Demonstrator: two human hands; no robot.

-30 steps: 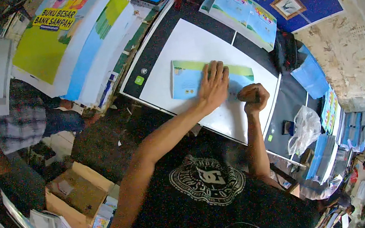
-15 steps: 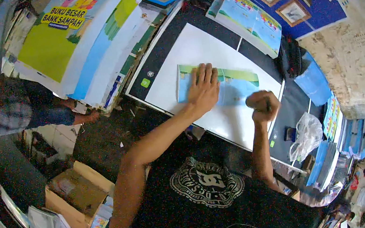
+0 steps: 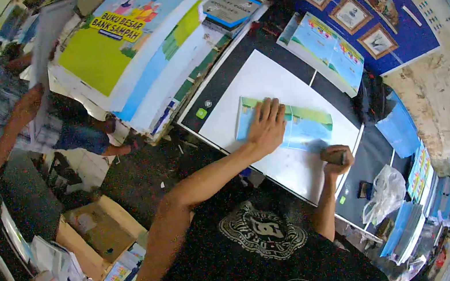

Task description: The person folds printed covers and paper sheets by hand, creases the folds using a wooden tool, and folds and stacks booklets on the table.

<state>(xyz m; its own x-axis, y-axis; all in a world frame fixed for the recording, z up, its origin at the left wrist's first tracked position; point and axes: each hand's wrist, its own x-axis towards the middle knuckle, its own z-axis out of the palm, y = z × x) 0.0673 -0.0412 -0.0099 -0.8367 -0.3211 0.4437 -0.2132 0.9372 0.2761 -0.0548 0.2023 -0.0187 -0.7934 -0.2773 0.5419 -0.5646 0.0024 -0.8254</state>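
Landmark: white board [image 3: 261,74], lying on the black bench [image 3: 370,148].
Item: printed sheet [image 3: 307,128], blue and green, one, on the middle of the white board.
Left hand [image 3: 267,128]: on the left part of the printed sheet, fingers laid out flat, gripping nothing.
Right hand [image 3: 337,160]: at the board's near right side, by the sheet's corner, fingers curled closed; whether around something, cannot tell.
Step, as judged: holding down and smoothing the sheet.
Next move, as judged: calls for steady left pressure, the right fist bearing evenly along the sheet.
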